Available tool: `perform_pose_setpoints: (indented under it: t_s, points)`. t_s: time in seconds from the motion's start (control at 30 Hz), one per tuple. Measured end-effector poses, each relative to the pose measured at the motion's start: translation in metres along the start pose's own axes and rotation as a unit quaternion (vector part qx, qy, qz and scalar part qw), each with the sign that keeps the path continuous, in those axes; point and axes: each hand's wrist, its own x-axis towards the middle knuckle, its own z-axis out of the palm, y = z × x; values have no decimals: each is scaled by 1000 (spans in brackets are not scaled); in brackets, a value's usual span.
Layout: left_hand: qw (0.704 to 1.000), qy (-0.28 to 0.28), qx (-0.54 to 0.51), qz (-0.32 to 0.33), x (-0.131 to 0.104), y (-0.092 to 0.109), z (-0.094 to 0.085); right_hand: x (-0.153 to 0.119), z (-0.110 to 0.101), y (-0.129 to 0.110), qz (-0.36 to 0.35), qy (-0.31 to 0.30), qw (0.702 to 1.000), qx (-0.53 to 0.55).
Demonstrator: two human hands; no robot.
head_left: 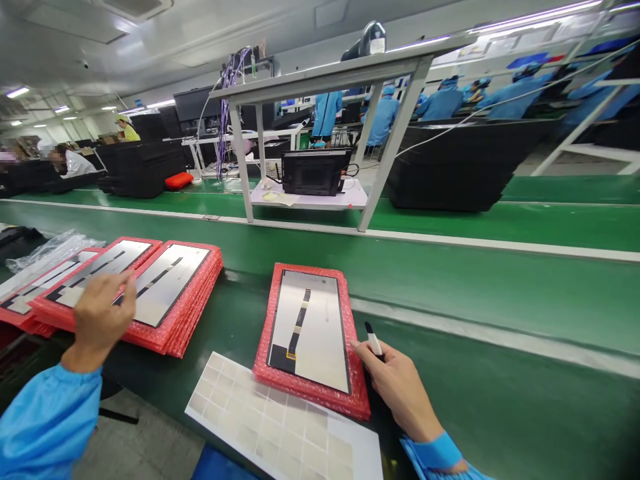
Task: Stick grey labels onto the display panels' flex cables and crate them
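Green bench (480, 393) — panel (323, 327) on red wrap (357, 360), L of R hand (400, 390) — clamped on tool (373, 341); L hand (104, 312) grip unclear.

No legible text, brand or number. Landmark: front screen panel (325, 333). Small grey code mark (327, 308) on its silver back: too small to read. Far behind the panel, a pale label (377, 45) on a dark object (371, 37) and a whitish marking (305, 141) on a green bin (303, 139): both unreadable.
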Motion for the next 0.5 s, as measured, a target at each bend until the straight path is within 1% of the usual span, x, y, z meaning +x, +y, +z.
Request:
perform_pose_setpoints:
  t_s: [0.03,0.07,0.1,0.13,0.17,0.2,0.23,0.27,0.3,0.37,0.43,0.5]
  points:
    - [996,-1,-78,50,-5,27,-9,1,0,2,3,1,1000,6]
    - [979,-30,-175,104,-12,56,-17,2,1,4,8,2,1000,13]
    - [946,-90,-274,147,-21,86,-25,2,2,5,13,1,1000,20]
    - [906,-144,-351,186,-31,115,-31,3,2,5,19,1,999,30]
    - [865,-194,-405,226,-42,142,-36,4,2,3,25,5,999,44]
    - [833,-224,-432,263,-53,165,-39,3,1,0,32,13,997,63]
    - [810,-238,-449,293,-65,184,-41,2,-2,-5,38,24,995,89]
    - [795,-241,-463,308,-76,198,-42,-1,-6,-11,42,40,991,123]
    - [787,-244,-469,320,-86,208,-43,-6,-11,-18,41,56,985,161]
    - [783,-264,-458,329,-104,217,-45,-20,-26,-32,23,83,969,232]
    - [787,-284,-437,328,-118,216,-45,-37,-44,-43,-6,98,958,270]
    - [801,-275,-434,308,-130,212,-40,-55,-59,-46,-19,114,953,281]
